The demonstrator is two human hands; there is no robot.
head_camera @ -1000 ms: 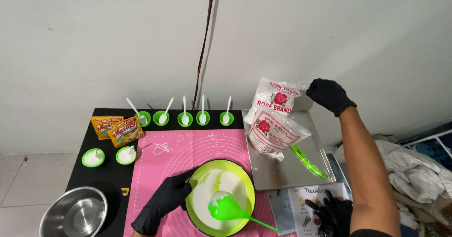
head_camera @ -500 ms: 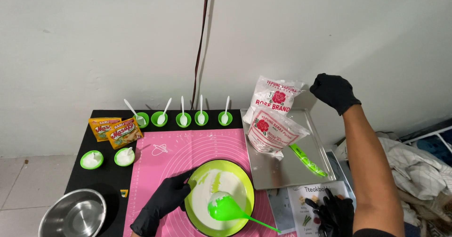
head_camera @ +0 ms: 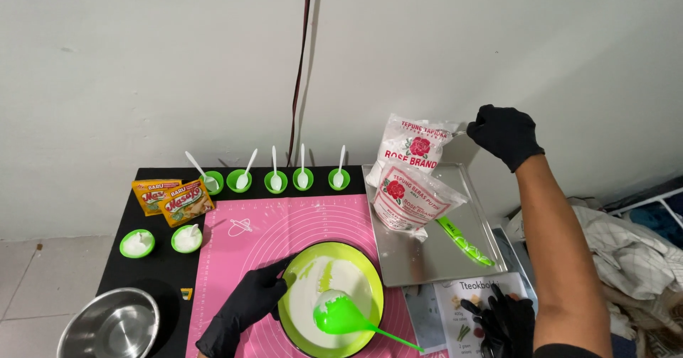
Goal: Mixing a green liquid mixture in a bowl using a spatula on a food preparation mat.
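Right grip (head_camera: 506, 135) clenched at the top corner of the upper flour bag (head_camera: 411, 148), something thin and pale poking from the fist toward the bag mouth, too small to identify; left grip (head_camera: 242, 314) pressed against the rim of the green bowl (head_camera: 331, 297) of white batter near the bench's front edge, steadying rather than grasping. Looks like a scooping step, still up at the bag on the steel tray (head_camera: 441, 255) by the bench's back right corner. Next up, probably a level carry down to the bowl, well apart from the raised fist.
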